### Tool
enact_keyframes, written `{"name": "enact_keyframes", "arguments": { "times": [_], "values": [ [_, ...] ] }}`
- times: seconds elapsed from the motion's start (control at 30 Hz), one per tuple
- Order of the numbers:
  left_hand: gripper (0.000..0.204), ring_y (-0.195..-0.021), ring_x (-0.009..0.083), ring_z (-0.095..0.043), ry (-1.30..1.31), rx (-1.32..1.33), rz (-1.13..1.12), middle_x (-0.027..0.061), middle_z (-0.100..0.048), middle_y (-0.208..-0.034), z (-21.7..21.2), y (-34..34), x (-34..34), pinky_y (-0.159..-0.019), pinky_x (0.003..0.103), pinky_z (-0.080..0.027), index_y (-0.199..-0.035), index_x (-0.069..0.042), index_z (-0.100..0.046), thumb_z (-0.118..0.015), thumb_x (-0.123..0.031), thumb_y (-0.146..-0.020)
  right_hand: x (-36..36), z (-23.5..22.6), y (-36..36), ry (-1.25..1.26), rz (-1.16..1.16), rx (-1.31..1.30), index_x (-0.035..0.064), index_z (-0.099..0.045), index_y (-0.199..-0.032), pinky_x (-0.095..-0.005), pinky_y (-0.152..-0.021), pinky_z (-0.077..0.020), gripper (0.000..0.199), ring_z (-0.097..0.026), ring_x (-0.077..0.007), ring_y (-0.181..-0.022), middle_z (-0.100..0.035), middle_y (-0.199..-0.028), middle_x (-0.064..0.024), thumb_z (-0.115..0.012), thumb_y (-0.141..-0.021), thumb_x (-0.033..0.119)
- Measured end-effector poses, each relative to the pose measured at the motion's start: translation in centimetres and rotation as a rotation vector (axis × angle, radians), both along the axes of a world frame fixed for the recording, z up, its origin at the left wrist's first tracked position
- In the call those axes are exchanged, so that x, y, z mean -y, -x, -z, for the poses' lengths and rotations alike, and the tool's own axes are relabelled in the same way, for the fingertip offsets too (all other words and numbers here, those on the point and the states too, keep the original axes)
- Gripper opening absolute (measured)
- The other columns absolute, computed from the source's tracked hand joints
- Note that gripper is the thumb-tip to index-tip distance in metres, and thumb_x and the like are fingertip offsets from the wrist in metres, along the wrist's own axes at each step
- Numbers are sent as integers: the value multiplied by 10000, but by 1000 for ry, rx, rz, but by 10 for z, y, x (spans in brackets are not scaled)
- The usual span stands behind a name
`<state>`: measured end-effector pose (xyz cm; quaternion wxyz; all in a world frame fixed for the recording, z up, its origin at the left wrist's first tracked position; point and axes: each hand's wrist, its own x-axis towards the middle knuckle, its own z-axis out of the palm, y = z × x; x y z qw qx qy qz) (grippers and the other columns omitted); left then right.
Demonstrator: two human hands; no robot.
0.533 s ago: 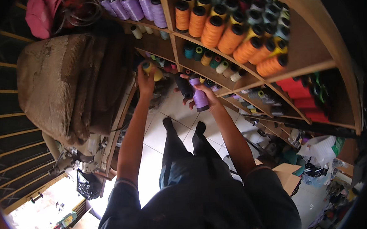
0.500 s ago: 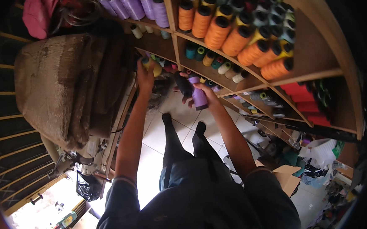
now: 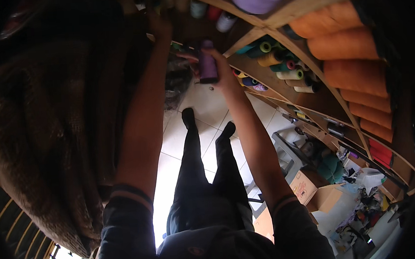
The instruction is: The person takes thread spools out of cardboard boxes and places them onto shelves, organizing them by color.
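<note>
My right hand (image 3: 222,68) is closed around a purple thread spool (image 3: 208,67), held upright over the floor in front of the shelving. Some of its fingers show on the spool's left side, where shadow hides whether a second, dark spool is still in the grip. Up at the top, my left hand (image 3: 159,24) reaches into the dark beside a shelf compartment. Its fingers are too dim to read, and what they hold, if anything, cannot be made out. Nearest to it stand a grey-green spool (image 3: 198,9) and a white spool (image 3: 226,21).
Wooden shelving (image 3: 303,57) on the right holds orange spools (image 3: 347,45) and smaller mixed spools (image 3: 287,66). A large brown fabric pile (image 3: 42,154) bulks on the left. Lower right are an open cardboard box (image 3: 328,198), a grey plastic chair (image 3: 289,153) and scattered scraps. White tiles (image 3: 206,103) cover the floor.
The view has shifted closer to the shelf and fabric pile. My left hand, earlier holding a yellow spool, has reached further up into shadow. My right hand keeps the purple spool.
</note>
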<state>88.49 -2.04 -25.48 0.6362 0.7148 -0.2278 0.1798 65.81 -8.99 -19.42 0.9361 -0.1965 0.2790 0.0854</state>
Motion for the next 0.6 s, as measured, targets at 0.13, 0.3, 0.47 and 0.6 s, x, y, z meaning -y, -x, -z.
{"name": "enact_keyframes", "arguments": {
  "times": [0.13, 0.3, 0.47, 0.6],
  "values": [
    [589, -1059, 240, -507, -177, 87, -124, 115, -492, -1187, 17, -12, -13, -840, 344, -468, -1294, -4, -383, -633, 9, -761, -4, 2, -45, 84, 63, 80, 38, -408, -1069, -365, -487, -561, 431, -619, -258, -560, -615, -892, -193, -616, -793, 296],
    [494, -1021, 270, -519, -52, -287, -196, 131, -505, -1147, -24, 32, 9, -887, 363, -435, -1223, 1, -429, -642, -10, -777, 18, 24, -82, 56, 128, 236, 90, -418, -1130, -352, -482, -531, 400, -598, -254, -552, -581, -1005, -254, -567, -838, 319],
    [286, -813, 210, -604, 81, -681, -63, 128, -577, -890, -57, 72, 1, -699, 302, -479, -1105, 28, -501, -489, -101, -851, 30, 31, -112, -60, 143, 335, 109, -383, -1171, -346, -494, -542, 423, -611, -253, -575, -572, -1111, -269, -561, -845, 312],
    [214, -600, 100, -580, 96, -659, 114, 67, -598, -707, -40, 67, -17, -564, 240, -450, -991, 21, -560, -438, -90, -853, 18, 31, -134, -4, 104, 176, 103, -413, -1148, -352, -509, -545, 428, -605, -251, -579, -613, -1047, -214, -590, -815, 307]
  ]
}}
